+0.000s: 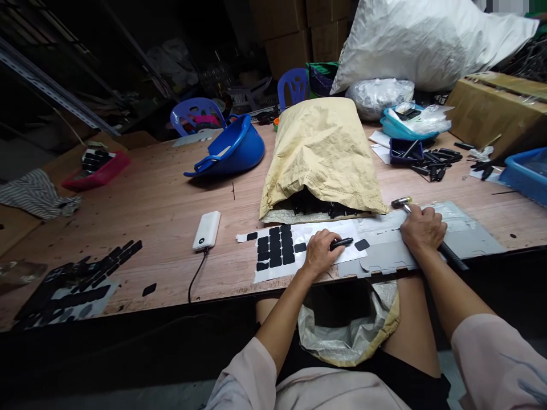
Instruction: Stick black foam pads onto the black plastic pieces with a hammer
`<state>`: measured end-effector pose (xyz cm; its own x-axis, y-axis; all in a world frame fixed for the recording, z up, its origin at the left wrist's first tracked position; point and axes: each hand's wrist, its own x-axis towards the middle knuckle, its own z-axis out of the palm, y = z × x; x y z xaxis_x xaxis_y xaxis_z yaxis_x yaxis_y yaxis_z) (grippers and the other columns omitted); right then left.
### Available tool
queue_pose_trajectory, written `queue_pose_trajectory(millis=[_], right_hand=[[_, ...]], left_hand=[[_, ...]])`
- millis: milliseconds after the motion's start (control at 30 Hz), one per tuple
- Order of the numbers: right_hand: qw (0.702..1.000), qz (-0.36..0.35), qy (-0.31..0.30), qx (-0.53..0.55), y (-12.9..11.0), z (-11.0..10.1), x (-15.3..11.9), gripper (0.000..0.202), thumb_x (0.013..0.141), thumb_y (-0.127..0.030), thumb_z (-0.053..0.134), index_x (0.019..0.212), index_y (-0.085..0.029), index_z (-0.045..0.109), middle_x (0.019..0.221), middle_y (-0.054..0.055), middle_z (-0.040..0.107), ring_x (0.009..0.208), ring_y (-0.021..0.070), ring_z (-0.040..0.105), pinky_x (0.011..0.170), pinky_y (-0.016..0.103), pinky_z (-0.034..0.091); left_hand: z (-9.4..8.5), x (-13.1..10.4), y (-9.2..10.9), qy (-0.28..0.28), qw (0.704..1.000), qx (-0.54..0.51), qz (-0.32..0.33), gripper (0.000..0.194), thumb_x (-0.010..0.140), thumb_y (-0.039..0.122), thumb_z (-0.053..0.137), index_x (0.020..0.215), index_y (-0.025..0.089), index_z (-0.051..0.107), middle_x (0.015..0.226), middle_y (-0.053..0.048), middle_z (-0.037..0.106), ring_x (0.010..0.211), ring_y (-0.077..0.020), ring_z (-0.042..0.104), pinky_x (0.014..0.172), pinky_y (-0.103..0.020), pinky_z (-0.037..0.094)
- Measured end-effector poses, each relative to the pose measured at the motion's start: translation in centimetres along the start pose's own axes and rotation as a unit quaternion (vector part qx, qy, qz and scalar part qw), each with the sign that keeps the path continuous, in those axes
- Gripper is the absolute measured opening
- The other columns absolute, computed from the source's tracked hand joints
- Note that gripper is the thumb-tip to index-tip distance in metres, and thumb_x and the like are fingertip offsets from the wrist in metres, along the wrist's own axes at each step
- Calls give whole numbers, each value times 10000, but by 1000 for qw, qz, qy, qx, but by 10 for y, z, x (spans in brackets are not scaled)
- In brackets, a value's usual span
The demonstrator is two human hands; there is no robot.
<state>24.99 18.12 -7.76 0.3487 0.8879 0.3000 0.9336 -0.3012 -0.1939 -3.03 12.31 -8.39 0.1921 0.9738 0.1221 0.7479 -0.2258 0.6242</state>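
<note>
My left hand (323,250) rests low over the white sheet, its fingers closed on a small black stick-shaped part (342,244) that points right. Wrapped round a hammer (453,256), my right hand (424,228) lies over the grey board (391,250); the hammer's head is beyond the fingers and its black handle sticks out towards me. Rows of black rounded stickers (276,247) cover the left part of the white sheet (267,274). One loose black sticker (362,245) lies between my hands. Behind them, a tan sack (320,148) lies with its mouth towards me, dark parts inside.
A white power bank (207,230) with a cable lies left of the sheet. Further off are a blue basin (239,148), a pink tray (96,173) and a cardboard box (498,111). Black parts (440,162) are heaped at right. An open sack (346,341) hangs at my lap.
</note>
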Motion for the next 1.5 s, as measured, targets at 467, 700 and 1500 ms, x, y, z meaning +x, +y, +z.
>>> queue_pose_trajectory(millis=[467,700,1500], right_hand=[[971,-47,19,232,-16,-43,-51,448,1012,-317,469,1375,-182,695,1120,165,694,988,303,638,840,425,507],[898,-192,-48,393,-48,-36,-133,342,1048,-328,513,1308,-276,730,1035,77,752,960,239,723,871,368,582],[978,-88,53,182,-2,-26,-53,411,977,-346,538,1292,-231,777,983,107,691,822,242,613,730,361,467]], left_hand=[[11,7,-17,-6,999,-49,15,162,822,262,863,984,261,846,944,-25,746,968,-222,668,939,-376,504],[11,8,-17,-5,998,-54,19,170,824,271,858,994,269,854,924,-24,733,958,-218,665,903,-358,518],[14,10,-16,-2,998,-57,9,176,789,240,870,965,244,852,925,-21,731,956,-223,668,888,-360,520]])
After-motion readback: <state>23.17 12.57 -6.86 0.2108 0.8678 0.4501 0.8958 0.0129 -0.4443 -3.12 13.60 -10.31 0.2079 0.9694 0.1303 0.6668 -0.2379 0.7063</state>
